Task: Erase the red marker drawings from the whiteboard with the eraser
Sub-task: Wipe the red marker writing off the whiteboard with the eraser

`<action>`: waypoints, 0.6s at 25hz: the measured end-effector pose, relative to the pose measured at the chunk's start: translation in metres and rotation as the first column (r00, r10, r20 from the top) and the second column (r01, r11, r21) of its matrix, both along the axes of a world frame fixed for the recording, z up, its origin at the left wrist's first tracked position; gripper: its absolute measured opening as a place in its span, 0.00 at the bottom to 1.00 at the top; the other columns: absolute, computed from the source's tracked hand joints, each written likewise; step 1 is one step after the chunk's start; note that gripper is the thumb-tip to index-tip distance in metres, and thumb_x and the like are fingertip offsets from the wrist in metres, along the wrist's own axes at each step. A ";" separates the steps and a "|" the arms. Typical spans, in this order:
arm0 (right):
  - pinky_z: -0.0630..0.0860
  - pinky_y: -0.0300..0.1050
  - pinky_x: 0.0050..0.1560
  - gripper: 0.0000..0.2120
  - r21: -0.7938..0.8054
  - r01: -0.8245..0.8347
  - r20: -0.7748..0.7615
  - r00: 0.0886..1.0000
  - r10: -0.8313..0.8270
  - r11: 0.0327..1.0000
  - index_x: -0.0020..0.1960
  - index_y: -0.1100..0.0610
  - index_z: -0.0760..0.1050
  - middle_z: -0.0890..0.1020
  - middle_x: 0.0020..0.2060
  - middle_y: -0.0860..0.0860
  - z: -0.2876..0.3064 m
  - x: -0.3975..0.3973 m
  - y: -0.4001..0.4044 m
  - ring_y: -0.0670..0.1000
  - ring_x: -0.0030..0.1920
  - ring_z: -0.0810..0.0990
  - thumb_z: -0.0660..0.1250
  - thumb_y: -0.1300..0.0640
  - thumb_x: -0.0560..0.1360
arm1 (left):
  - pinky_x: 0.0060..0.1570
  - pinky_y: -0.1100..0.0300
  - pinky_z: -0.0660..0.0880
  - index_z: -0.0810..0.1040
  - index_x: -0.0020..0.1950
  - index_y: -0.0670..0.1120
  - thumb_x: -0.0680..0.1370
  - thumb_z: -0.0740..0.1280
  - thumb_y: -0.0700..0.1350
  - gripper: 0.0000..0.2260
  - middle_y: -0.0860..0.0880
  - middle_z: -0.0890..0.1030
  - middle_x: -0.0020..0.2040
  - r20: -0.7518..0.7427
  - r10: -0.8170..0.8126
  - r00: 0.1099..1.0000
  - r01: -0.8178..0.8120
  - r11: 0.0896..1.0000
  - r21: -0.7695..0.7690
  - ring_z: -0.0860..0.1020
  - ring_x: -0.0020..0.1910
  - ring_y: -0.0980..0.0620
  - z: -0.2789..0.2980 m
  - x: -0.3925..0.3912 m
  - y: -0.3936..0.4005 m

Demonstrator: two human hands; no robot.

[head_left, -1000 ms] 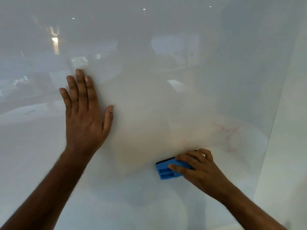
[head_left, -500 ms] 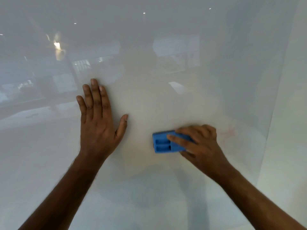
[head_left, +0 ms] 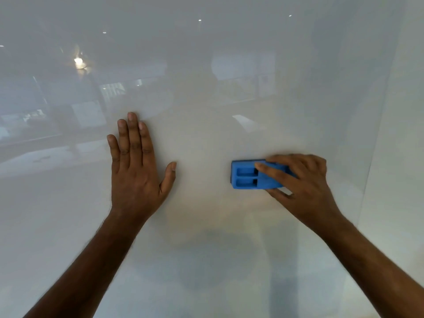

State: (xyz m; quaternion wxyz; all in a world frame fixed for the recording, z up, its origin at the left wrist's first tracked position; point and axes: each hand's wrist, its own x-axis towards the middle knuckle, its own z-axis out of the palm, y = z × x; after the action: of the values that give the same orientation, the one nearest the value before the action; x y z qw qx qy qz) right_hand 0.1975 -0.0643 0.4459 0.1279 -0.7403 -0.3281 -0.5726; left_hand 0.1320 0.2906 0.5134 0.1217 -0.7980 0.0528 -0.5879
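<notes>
Plain pale wall (head_left: 399,157) along the right edge; dim reflected room across the glossy surface: a glowing lamp (head_left: 78,61) upper left; small ceiling lights (head_left: 199,20) above.

eraser (head_left: 249,175) on whiteboard (head_left: 206,65) — right of left hand (head_left: 135,171)

L hand (head_left: 135,177) flat, fingers straight; R hand (head_left: 302,180) curled, gripping.
</notes>
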 end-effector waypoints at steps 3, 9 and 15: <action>0.68 0.59 0.61 0.28 0.033 -0.056 0.005 0.998 0.056 0.998 0.75 0.41 0.70 0.80 0.65 0.47 0.000 -0.003 0.025 0.54 0.60 0.77 0.74 0.51 0.77 | 0.86 0.37 0.44 0.50 0.86 0.30 0.88 0.58 0.58 0.39 0.30 0.50 0.87 0.008 -0.005 1.000 0.005 1.000 -0.003 0.48 0.87 0.31 0.000 0.001 0.000; 0.68 0.56 0.62 0.36 -0.280 -0.020 -0.042 0.999 0.008 0.960 0.78 0.40 0.67 0.79 0.69 0.48 -0.112 -0.007 -0.008 0.54 0.62 0.78 0.76 0.58 0.76 | 0.86 0.35 0.44 0.50 0.86 0.30 0.88 0.58 0.58 0.39 0.31 0.49 0.86 0.027 -0.015 1.000 0.016 1.000 -0.008 0.47 0.87 0.33 -0.004 0.002 -0.002; 0.67 0.59 0.61 0.24 -0.022 0.062 -0.027 0.998 -0.063 0.998 0.73 0.44 0.72 0.82 0.64 0.51 -0.046 0.008 -0.055 0.57 0.58 0.77 0.71 0.50 0.78 | 0.85 0.34 0.44 0.51 0.86 0.30 0.88 0.58 0.57 0.38 0.29 0.51 0.86 0.047 -0.005 0.999 0.006 1.000 -0.005 0.51 0.86 0.29 -0.005 0.005 -0.004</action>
State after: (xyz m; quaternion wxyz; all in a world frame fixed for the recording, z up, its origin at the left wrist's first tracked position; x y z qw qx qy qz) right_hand 0.2057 -0.1191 0.3998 0.1066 -0.7594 -0.3090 -0.5626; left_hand 0.1371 0.2871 0.5080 0.1191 -0.7842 0.0505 -0.6069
